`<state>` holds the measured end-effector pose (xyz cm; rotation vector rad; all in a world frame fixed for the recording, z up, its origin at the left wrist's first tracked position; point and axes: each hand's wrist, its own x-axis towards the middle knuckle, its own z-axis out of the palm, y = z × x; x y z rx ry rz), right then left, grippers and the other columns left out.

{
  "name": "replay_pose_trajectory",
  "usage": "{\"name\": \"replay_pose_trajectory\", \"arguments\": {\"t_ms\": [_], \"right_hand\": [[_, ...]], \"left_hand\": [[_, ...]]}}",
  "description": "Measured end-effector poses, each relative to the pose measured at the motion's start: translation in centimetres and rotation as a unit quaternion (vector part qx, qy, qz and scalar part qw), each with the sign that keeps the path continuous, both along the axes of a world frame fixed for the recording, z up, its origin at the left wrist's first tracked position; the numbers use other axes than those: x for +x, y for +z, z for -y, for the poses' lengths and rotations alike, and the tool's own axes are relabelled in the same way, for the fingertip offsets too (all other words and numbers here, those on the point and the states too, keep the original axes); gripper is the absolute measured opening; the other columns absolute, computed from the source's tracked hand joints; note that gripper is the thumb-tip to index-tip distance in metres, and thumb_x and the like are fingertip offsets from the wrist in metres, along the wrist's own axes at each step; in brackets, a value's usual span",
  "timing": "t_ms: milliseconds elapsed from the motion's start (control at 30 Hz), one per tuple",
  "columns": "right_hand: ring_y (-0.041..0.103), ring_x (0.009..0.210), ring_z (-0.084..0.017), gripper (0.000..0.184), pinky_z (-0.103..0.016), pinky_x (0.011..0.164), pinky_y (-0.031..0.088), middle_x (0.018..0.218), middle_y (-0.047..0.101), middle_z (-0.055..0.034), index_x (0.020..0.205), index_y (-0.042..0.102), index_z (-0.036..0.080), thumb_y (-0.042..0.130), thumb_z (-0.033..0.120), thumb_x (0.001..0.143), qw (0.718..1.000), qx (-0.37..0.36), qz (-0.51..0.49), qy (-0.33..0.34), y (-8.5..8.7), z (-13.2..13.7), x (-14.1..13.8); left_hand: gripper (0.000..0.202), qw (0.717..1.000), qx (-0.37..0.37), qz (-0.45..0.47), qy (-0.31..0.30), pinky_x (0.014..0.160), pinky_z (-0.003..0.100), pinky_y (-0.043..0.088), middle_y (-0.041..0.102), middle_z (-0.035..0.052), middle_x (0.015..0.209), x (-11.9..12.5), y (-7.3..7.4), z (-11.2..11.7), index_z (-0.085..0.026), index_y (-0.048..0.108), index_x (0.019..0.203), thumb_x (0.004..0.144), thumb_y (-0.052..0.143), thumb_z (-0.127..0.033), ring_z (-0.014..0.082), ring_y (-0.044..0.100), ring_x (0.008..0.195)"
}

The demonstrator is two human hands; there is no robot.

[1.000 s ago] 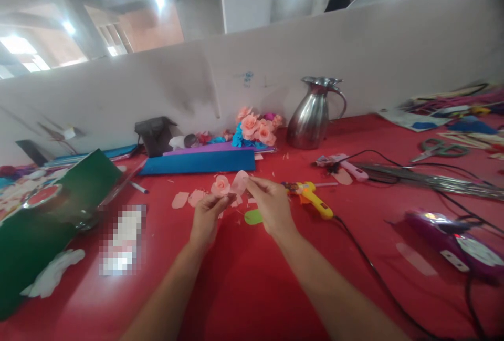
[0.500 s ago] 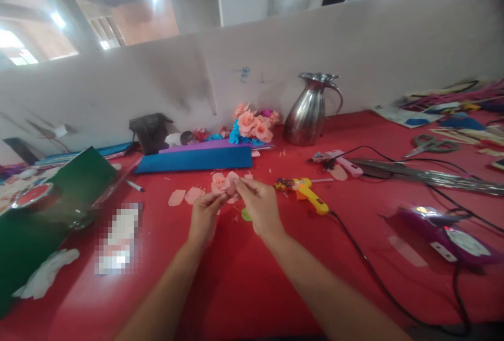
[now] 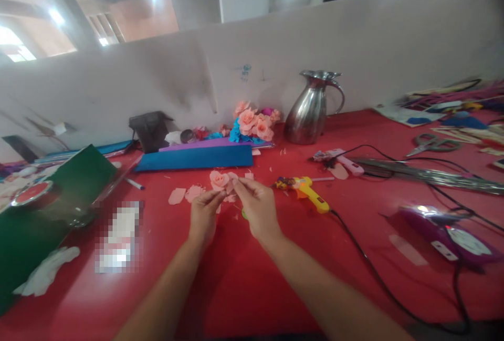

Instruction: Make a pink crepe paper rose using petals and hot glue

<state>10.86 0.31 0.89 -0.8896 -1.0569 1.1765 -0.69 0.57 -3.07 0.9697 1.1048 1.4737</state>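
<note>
My left hand (image 3: 205, 216) pinches the base of a peach paper rose (image 3: 219, 179) between thumb and fingers. At the flower's right side my right hand (image 3: 258, 204) is closed on a peach paper petal (image 3: 232, 179), which touches or overlaps the rose; whether it is joined there I cannot tell. Loose cut petals (image 3: 192, 194) lie on the red table just beyond my left hand. Partly behind my right hand shows a green round piece (image 3: 244, 215). To its right rests a yellow glue gun (image 3: 313, 196) with a glue stick in its back.
Behind the hands stand a blue sheet roll (image 3: 197, 158), finished paper roses (image 3: 255, 123) and a steel jug (image 3: 309, 112). On the right are a pink glue gun (image 3: 348, 163), scissors (image 3: 433, 144) and a purple extension box (image 3: 444, 236) with trailing cords. A green board (image 3: 82, 178) leans left.
My right fingers have shifted slightly left, bringing the petal closer against the rose. My left hand keeps its hold on the flower.
</note>
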Motion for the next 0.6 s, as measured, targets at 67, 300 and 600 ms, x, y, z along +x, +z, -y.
{"name": "replay_pose_trajectory", "arguments": {"t_ms": [67, 300, 600], "right_hand": [[0.062, 0.064, -0.015, 0.022, -0.026, 0.061, 0.050, 0.075, 0.070, -0.0032, 0.088, 0.074, 0.019, 0.061, 0.035, 0.079, 1.000, -0.002, -0.006, -0.001, -0.05, 0.00, -0.03], [0.063, 0.068, -0.016, 0.023, -0.029, 0.064, 0.052, 0.076, 0.070, -0.0044, 0.087, 0.072, 0.017, 0.063, 0.036, 0.078, 1.000, -0.016, -0.024, -0.002, -0.26, -0.01, -0.23], [0.063, 0.069, -0.016, 0.021, -0.029, 0.066, 0.052, 0.073, 0.068, -0.0035, 0.084, 0.071, 0.018, 0.063, 0.036, 0.078, 0.999, -0.015, -0.031, 0.002, 0.12, 0.31, -0.40]], "left_hand": [[0.015, 1.000, 0.001, -0.001, 0.003, 0.081, 0.032, 0.046, 0.072, 0.0037, 0.076, 0.01, -0.11, -0.05, -0.017, 0.075, 0.079, 0.067, 0.072, -0.026, 0.0169, 0.062, 0.076], [0.019, 1.000, 0.006, -0.010, 0.004, 0.082, 0.032, 0.046, 0.072, 0.0047, 0.080, -0.05, -0.04, 0.06, -0.017, 0.075, 0.085, 0.069, 0.071, -0.026, 0.0176, 0.063, 0.080], [0.019, 1.000, 0.015, 0.005, 0.013, 0.081, 0.030, 0.046, 0.073, 0.0047, 0.078, 0.05, 0.07, 0.05, -0.017, 0.075, 0.084, 0.066, 0.073, -0.025, 0.0173, 0.064, 0.080]]}}
